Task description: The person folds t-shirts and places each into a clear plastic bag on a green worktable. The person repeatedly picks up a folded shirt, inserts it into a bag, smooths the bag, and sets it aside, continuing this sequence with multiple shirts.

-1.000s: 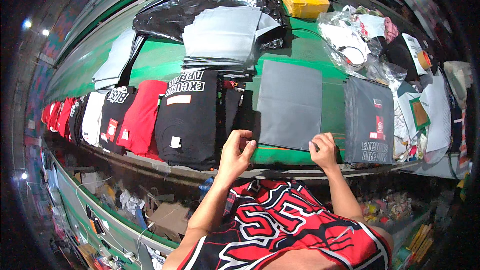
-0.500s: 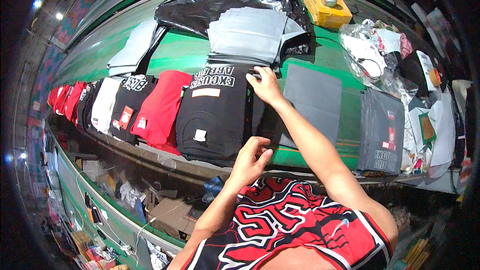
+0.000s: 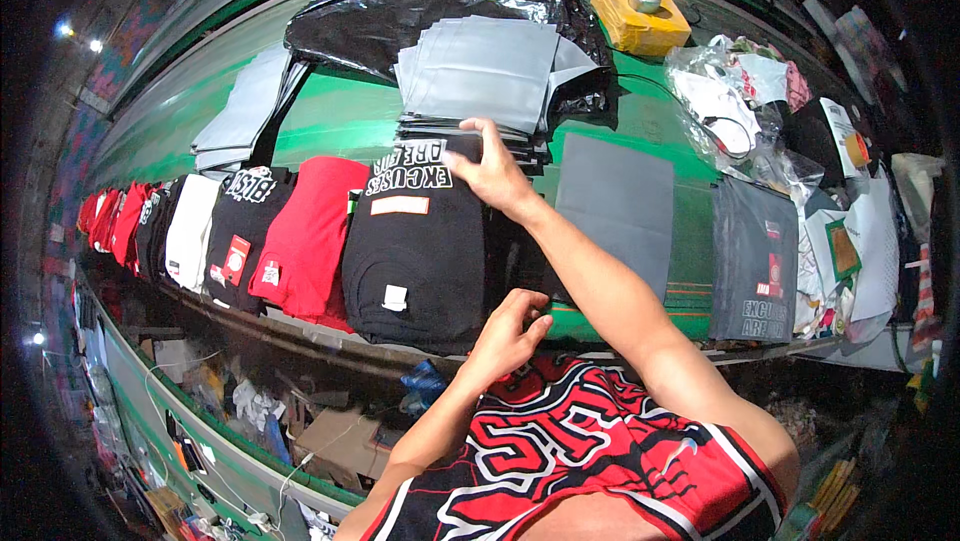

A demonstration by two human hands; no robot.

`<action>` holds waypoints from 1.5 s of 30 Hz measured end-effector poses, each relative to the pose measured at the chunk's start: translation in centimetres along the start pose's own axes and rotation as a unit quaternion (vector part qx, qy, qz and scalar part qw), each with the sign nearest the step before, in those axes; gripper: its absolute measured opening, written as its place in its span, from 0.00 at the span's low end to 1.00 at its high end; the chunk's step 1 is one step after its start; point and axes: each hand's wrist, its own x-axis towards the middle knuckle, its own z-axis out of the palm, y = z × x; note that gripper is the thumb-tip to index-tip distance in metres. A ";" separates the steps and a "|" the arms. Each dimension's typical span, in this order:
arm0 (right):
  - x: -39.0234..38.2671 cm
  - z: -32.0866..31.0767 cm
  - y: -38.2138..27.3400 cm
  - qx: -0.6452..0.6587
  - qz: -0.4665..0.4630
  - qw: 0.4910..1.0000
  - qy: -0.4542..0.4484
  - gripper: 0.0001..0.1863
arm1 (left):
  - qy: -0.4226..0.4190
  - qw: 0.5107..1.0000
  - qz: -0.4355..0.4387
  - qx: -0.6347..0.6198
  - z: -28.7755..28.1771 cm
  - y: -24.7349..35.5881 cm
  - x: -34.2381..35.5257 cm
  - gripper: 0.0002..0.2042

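The right hand is laid with spread fingers on the stack of grey bags at upper centre of the green bench. The left hand, fingers loosely curled, is held empty at the near edge of the folded black shirt, mid-frame.

We see a yellow box at the far edge of the green table, a black plastic sheet beside it, and red shirts laid along the near edge.

Bag stack behind folded shirt; flat bag right.
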 end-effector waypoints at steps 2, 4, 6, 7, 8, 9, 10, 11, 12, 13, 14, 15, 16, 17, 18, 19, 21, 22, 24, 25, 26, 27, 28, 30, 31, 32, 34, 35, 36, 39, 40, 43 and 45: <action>-2.2 0.0 -0.2 -0.024 -0.033 0.999 -0.005 0.48 | -0.003 1.000 0.015 0.010 0.1 -0.6 0.3 0.16; -3.9 0.0 -0.2 0.000 -0.063 0.997 -0.039 0.45 | -0.004 1.000 0.024 0.012 0.4 -1.3 0.4 0.17; -5.8 0.4 -0.4 -0.011 -0.111 0.991 -0.067 0.37 | 0.005 1.000 -0.013 -0.005 0.8 -2.0 0.9 0.16; -6.7 0.5 -0.5 0.017 -0.085 0.989 -0.121 0.29 | -0.002 0.998 -0.054 -0.019 1.1 -2.3 1.2 0.15; -8.0 0.8 -0.7 0.010 -0.052 0.989 -0.135 0.27 | -0.028 0.998 -0.053 -0.029 1.1 -2.7 1.4 0.14; -9.0 1.0 -0.8 0.013 -0.028 0.988 -0.148 0.25 | -0.037 0.997 -0.049 -0.050 1.3 -2.8 1.5 0.14; -9.7 1.1 -1.0 -0.004 -0.025 0.991 -0.130 0.24 | -0.047 0.995 -0.049 -0.071 1.5 -2.9 1.8 0.13; -10.3 1.1 -1.2 -0.013 -0.031 0.993 -0.114 0.24 | -0.064 0.991 -0.066 -0.093 1.7 -3.0 2.0 0.13; -10.7 0.9 -1.4 -0.008 -0.028 0.994 -0.104 0.24 | -0.069 0.992 -0.051 -0.095 1.8 -3.1 2.2 0.14; -11.0 0.7 -1.6 0.006 -0.026 0.995 -0.099 0.24 | -0.062 0.993 -0.036 -0.096 2.0 -3.2 2.2 0.14; -11.2 0.6 -2.0 0.017 -0.024 0.995 -0.091 0.24 | -0.057 0.993 -0.026 -0.101 2.2 -3.4 2.3 0.14; -11.2 0.3 -2.3 0.016 0.003 0.996 -0.088 0.24 | -0.048 0.992 -0.010 -0.115 2.5 -3.7 2.3 0.14; -11.5 -0.2 -2.7 0.034 -0.029 0.996 -0.077 0.24 | -0.066 0.995 -0.026 -0.076 2.7 -4.0 2.2 0.16; -11.8 -0.8 -3.1 0.041 -0.037 0.996 -0.070 0.24 | -0.081 0.995 -0.036 -0.045 2.9 -4.6 2.0 0.17; -12.1 -1.6 -3.6 0.047 -0.036 0.996 -0.068 0.24 | -0.095 0.994 -0.046 -0.015 3.2 -5.1 1.9 0.19; -12.4 -2.7 -4.1 0.055 -0.048 0.996 -0.059 0.24 | -0.068 0.997 -0.018 0.029 4.0 -5.5 1.5 0.20; -13.0 -5.7 -4.9 0.070 -0.047 0.996 -0.036 0.23 | -0.008 0.992 0.029 0.123 5.7 -6.2 0.9 0.23; -13.4 -7.5 -5.2 0.071 -0.051 0.996 -0.029 0.24 | 0.000 0.988 0.045 0.145 6.1 -6.4 1.2 0.23; -14.3 -12.3 -5.2 0.053 -0.049 0.997 -0.008 0.24 | 0.017 0.975 0.086 0.204 6.7 -6.1 1.2 0.23; -14.9 -15.1 -4.8 0.039 -0.082 0.996 -0.001 0.24 | 0.022 0.983 0.057 0.173 7.0 -5.6 1.3 0.22; -15.5 -17.9 -4.0 0.031 -0.037 0.999 0.013 0.25 | 0.005 0.994 -0.021 0.109 7.1 -5.0 0.7 0.20; -16.2 -20.7 -2.8 0.023 -0.047 0.998 0.017 0.26 | -0.004 0.995 -0.083 0.046 7.1 -4.3 0.5 0.18; -16.9 -23.3 -1.3 0.021 0.000 0.999 0.028 0.25 | -0.065 0.980 -0.141 0.127 6.8 -3.9 1.2 0.12; -18.3 -27.3 3.0 0.017 0.082 0.995 0.047 0.25 | -0.041 0.985 -0.149 0.083 6.8 -2.9 1.0 0.11; -19.1 -28.7 5.4 0.017 0.140 0.988 0.063 0.25 | -0.035 0.984 -0.161 0.070 7.0 -2.5 0.9 0.11; -20.2 -29.6 7.8 -0.059 0.176 0.981 0.059 0.26 | -0.013 0.987 -0.144 0.066 7.2 -2.2 0.9 0.10; -22.7 -30.7 11.8 -0.178 0.266 0.945 0.074 0.27 | 0.004 0.991 -0.113 0.065 7.7 -1.9 1.4 0.10; -23.8 -31.0 13.2 -0.102 0.263 0.954 0.102 0.26 | 0.010 0.991 -0.115 0.070 8.0 -2.0 1.6 0.10; -24.7 -30.9 14.4 -0.079 0.218 0.966 0.114 0.25 | 0.011 0.991 -0.092 0.093 8.3 -2.0 1.9 0.09; -26.4 -30.3 15.9 -0.052 0.230 0.961 0.143 0.23 | 0.054 0.977 0.057 0.200 9.8 -2.5 2.9 0.08; -26.5 -29.7 16.0 -0.151 0.181 0.959 0.155 0.23 | 0.043 0.982 0.042 0.179 10.4 -2.7 3.3 0.09; -27.4 -28.8 15.5 -0.219 0.147 0.952 0.155 0.23 | -0.028 0.962 0.068 0.265 11.7 -3.2 4.4 0.07; -27.9 -28.6 15.3 -0.219 0.151 0.951 0.155 0.22 | -0.034 0.962 0.075 0.261 12.6 -3.3 4.6 0.08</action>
